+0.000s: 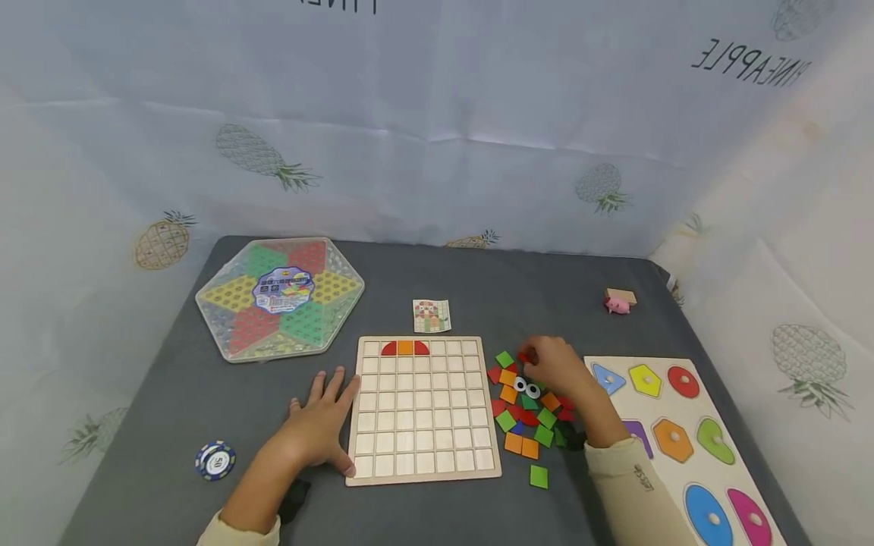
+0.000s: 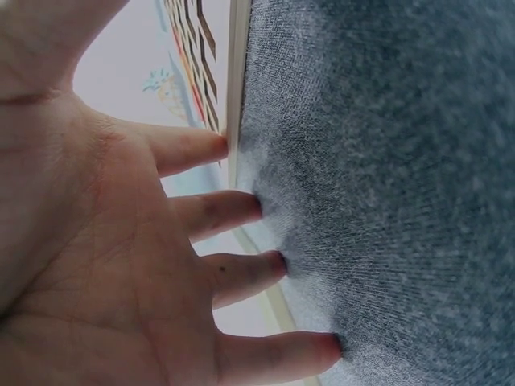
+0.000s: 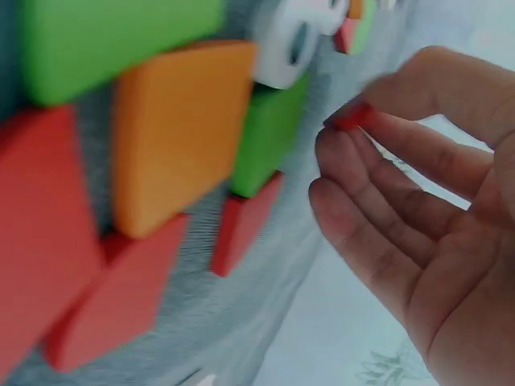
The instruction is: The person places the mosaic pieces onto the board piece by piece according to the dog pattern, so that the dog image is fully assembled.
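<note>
A wooden grid board (image 1: 425,421) lies on the grey tabletop. In its top row sit an orange square (image 1: 406,347) and two red rounded pieces, one on each side of it. My left hand (image 1: 310,428) is spread flat along the board's left edge, thumb at the lower left corner; in the left wrist view its fingertips touch the grey cloth (image 2: 386,193). My right hand (image 1: 554,368) pinches a small red piece (image 3: 352,118) between thumb and fingers, over the far side of a pile of coloured pieces (image 1: 508,394). Part of the pile is hidden beneath that hand.
A small pattern card (image 1: 432,316) lies behind the board. Far left is a hexagonal Chinese checkers set (image 1: 239,296); a poker chip (image 1: 215,460) lies nearer. A knobbed shape puzzle (image 1: 638,402) lies under the right forearm, with a pink pig figure (image 1: 617,305) beyond it.
</note>
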`<state>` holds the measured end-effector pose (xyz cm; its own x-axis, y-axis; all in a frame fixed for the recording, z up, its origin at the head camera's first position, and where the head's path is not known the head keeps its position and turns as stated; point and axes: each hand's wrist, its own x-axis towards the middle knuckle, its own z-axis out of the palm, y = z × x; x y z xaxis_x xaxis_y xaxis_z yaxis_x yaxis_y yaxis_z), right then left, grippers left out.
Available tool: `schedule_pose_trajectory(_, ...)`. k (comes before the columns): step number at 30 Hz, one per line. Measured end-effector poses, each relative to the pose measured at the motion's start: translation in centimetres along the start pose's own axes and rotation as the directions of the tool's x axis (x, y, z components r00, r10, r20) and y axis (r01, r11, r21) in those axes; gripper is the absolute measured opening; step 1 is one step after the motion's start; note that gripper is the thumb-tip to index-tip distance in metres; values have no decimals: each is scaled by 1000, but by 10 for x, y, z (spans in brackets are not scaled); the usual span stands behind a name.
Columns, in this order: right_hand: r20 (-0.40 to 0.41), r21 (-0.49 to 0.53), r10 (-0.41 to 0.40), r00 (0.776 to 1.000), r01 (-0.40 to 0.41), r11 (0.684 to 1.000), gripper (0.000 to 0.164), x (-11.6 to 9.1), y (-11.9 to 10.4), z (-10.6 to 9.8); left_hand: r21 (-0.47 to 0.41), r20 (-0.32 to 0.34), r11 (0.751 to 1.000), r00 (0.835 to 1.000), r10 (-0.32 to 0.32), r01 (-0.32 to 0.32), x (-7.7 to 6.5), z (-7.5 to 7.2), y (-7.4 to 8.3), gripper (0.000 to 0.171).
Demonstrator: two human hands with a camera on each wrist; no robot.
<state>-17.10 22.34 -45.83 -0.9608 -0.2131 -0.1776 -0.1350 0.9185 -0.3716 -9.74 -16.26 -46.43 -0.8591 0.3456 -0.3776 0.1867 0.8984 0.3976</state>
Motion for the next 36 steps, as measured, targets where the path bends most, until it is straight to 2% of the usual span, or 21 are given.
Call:
schedule_pose_trajectory(3, -52, 25, -19, 998, 20, 999, 17, 0, -5, -4, 5, -4, 1000, 1000, -1, 1, 1, 1, 1, 130)
schedule_pose_trajectory(5, -68, 60, -60, 996, 65, 996, 19, 3, -15, -7, 9, -6, 1000, 1000, -7, 7, 1, 1, 2, 130)
schedule_pose_trajectory(9, -32, 145, -152, 988, 155, 977, 25, 13, -46, -4, 1, -13, 1000, 1000, -21, 21, -3, 1, 1, 130)
schedule_pose_trajectory(12, 4, 192, -220, 975, 215, 958, 23, 22, -72, 5, -1, -14, 1000, 999, -31, 31, -5, 1, 1, 129)
schedule_pose_trajectory(16, 35, 216, -300, 953, 286, 934, 18, 36, -105, 19, 21, -12, 999, 999, -43, 43, -5, 1, 1, 129)
schedule_pose_trajectory(20, 38, 210, -344, 938, 329, 921, 14, 44, -136, 31, 33, -6, 999, 999, -35, 36, -2, -1, 4, 129)
schedule_pose_trajectory(23, 23, 170, -381, 924, 371, 913, 11, 47, -159, 41, 43, 4, 999, 1000, -31, 31, 1, -1, 7, 129)
schedule_pose_trajectory(25, 4, 114, -420, 908, 417, 902, 8, 50, -173, 49, 55, 5, 998, 999, -33, 33, 2, -1, 8, 129)
schedule_pose_trajectory(29, -37, -85, -479, 877, 475, 876, 5, 54, -194, 67, 56, -3, 998, 1000, -30, 30, 2, -1, 8, 128)
schedule_pose_trajectory(33, -39, -250, -481, 876, 458, 853, 8, 57, -206, 81, 47, -6, 998, 999, -32, 32, 1, -1, 8, 127)
schedule_pose_trajectory(36, -18, -271, -480, 877, 458, 847, 12, 57, -214, 84, 41, -5, 998, 999, -38, 38, 0, -2, 8, 127)
